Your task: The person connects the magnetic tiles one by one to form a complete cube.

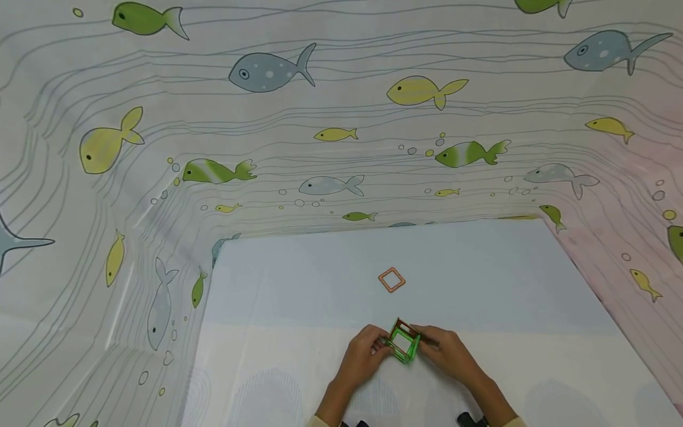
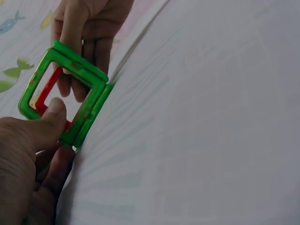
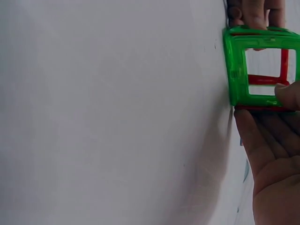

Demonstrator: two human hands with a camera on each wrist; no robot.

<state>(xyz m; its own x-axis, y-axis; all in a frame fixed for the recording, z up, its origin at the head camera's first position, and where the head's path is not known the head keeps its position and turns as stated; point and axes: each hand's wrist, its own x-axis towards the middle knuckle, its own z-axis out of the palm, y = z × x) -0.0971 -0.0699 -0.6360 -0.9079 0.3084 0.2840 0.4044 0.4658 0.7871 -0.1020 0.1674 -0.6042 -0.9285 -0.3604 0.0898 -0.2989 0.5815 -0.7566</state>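
An open box of square magnetic tile frames (image 1: 402, 342), green and red, sits on the table between both hands. Its green frame (image 2: 89, 112) faces the left wrist camera, and a red frame (image 2: 49, 89) shows through the opening. At the box's left side my left hand (image 1: 364, 354) pinches it, thumb (image 2: 55, 111) over the frame's edge and fingers against the side. My right hand (image 1: 447, 353) pinches the opposite side. In the right wrist view, the right thumb (image 3: 288, 95) lies on the green frame and the fingers reach along a red side.
A loose orange square frame (image 1: 392, 280) lies flat on the table (image 1: 288, 284), beyond the box. Fish-patterned cloth (image 1: 341, 160) rises behind the table and along its sides. A black object (image 1: 466, 419) shows at the right wrist.
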